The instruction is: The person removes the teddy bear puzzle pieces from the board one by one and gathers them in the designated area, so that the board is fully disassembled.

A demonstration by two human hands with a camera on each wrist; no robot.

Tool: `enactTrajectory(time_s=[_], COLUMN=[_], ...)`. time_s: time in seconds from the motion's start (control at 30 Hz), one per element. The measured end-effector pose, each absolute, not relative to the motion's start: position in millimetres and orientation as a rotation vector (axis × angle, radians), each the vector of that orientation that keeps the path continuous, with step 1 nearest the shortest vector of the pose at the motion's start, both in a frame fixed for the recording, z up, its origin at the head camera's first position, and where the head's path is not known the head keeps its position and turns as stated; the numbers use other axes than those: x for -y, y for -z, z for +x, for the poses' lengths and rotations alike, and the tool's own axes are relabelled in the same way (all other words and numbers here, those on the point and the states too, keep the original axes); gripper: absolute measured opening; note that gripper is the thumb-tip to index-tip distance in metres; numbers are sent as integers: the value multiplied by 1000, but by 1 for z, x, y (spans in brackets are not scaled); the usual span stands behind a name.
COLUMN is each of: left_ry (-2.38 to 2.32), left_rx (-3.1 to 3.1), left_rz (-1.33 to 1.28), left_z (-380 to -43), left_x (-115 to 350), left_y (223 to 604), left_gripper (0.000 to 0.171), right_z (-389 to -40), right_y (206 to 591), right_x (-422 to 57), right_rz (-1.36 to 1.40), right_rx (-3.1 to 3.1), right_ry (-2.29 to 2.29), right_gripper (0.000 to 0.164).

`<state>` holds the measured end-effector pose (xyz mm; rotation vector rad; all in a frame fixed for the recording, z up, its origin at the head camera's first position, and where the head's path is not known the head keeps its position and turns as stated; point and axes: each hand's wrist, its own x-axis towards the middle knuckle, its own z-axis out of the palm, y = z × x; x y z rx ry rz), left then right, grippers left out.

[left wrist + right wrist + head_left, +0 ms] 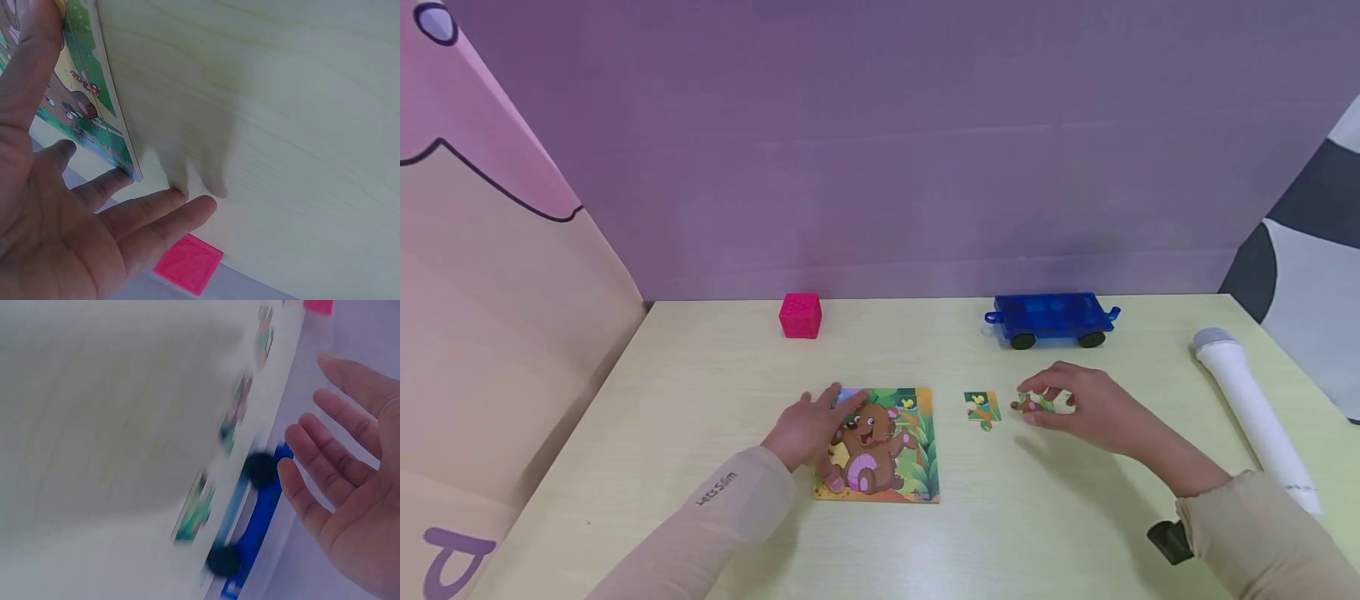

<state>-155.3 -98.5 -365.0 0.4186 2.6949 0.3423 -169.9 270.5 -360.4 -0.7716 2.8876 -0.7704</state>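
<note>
A square picture board [880,446] with a brown bear lies on the table under my left hand [808,429]. The fingers of that hand are spread, with some at the board's left edge and upper left corner. The left wrist view shows the board's edge [119,106] beside these fingers. My right hand [1075,400] is over small puzzle pieces [1033,403], its thumb and fingers apart around them. Another puzzle piece [981,407] lies between the board and this hand. In the right wrist view the fingers [306,494] are loosely extended, and blurred pieces [195,512] lie on the table.
A pink block [801,316] stands at the table's back edge. To its right is a blue toy wagon [1052,317] with black wheels. A white microphone-shaped object [1255,408] lies along the right side, near my right forearm. A purple panel [925,150] rises behind the table.
</note>
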Motion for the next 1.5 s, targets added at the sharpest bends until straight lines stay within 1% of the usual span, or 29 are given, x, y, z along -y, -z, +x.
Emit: enactTrajectory(time_s=[0.17,0.37,0.57,0.77,1.03,1.33,1.5], left_ry=[-349,-331,-378,-418,-410,-453,-449], left_rx=[-2704,-2698,-2705,-2706,-2691,-2694,-2687], left_rz=[406,373,368,303,155,231,235], left_z=[-155,-155,-154,-153,-153,-153,-154], left_x=[99,97,95,91,89,90,90], left_y=[366,366,367,366,365,367,367], left_gripper=[114,112,110,108,109,110,110], right_z=[-171,-173,-174,-173,-178,-183,-184], right_y=[360,365,371,374,382,387,386], right_x=[-239,-202,-169,-141,-116,-102,-98], right_rz=[-788,-738,-651,-587,-595,-580,-570], right_rx=[-2831,-2809,-2829,-2874,-2908,-2970,-2969], right_ry=[871,911,847,711,629,456,444], right_gripper=[33,33,30,32,34,35,30])
